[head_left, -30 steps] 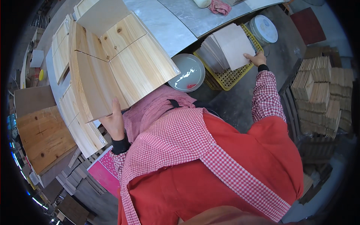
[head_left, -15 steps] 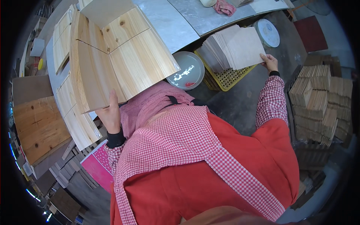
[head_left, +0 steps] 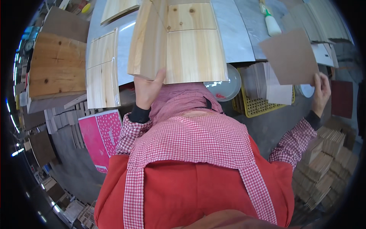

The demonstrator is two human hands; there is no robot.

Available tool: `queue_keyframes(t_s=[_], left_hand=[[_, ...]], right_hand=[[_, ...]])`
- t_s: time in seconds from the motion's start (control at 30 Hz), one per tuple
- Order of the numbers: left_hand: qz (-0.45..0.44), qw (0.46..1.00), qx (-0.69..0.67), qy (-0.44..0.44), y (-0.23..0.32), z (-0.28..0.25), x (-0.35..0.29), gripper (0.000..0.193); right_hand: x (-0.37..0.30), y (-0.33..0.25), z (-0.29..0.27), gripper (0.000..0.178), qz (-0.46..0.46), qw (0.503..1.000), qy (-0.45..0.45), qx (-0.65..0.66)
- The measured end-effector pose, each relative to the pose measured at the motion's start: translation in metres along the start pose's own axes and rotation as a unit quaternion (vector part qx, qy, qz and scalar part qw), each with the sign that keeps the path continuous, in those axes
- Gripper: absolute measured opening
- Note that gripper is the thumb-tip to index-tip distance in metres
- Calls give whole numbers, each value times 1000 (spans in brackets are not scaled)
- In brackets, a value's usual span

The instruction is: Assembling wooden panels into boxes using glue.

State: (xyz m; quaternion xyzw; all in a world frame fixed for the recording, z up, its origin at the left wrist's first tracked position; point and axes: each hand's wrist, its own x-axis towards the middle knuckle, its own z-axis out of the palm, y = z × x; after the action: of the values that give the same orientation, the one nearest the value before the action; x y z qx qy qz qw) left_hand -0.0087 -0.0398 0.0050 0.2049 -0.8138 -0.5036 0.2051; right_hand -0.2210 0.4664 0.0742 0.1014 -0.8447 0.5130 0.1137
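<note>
My left hand [head_left: 148,89] is closed on the near lower edge of an upright pale wooden board [head_left: 146,45]. This board meets a flat knotty wooden panel [head_left: 196,53], which has a groove across it and reaches over the table's near edge. Out to the right, my right hand [head_left: 322,91] pinches a thin brown square board [head_left: 291,57] by its near right corner. The square board is held up above a yellow plastic crate [head_left: 263,108], where a row of similar thin boards [head_left: 276,89] leans.
A round lidded bucket [head_left: 228,82] stands beside the crate. On the grey table [head_left: 230,34] are a white glue bottle [head_left: 272,24] and another grooved panel [head_left: 103,72]. Wood pieces [head_left: 320,160] are stacked at right; a pink box [head_left: 101,135] is at lower left.
My right hand has lifted one thin board out of the crate's row and raised it toward the table. My left hand still grips the wooden board. The view has turned left.
</note>
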Motion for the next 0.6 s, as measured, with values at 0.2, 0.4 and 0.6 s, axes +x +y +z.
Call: queue_keyframes(t_s=[0.2, 0.4, 0.6], left_hand=[[-42, 998, -32, -16, 4, -1, -2, 34], [-31, 999, -15, -22, 5, 0, 1, 32], [23, 1000, 1, 9, 2, 3, 2, 24]], right_hand=[[34, -96, 172, 14, -199, 959, -199, 42], [66, -129, 245, 14, -330, 868, -352, -114], [101, -160, 262, 22, -275, 856, -374, -229]])
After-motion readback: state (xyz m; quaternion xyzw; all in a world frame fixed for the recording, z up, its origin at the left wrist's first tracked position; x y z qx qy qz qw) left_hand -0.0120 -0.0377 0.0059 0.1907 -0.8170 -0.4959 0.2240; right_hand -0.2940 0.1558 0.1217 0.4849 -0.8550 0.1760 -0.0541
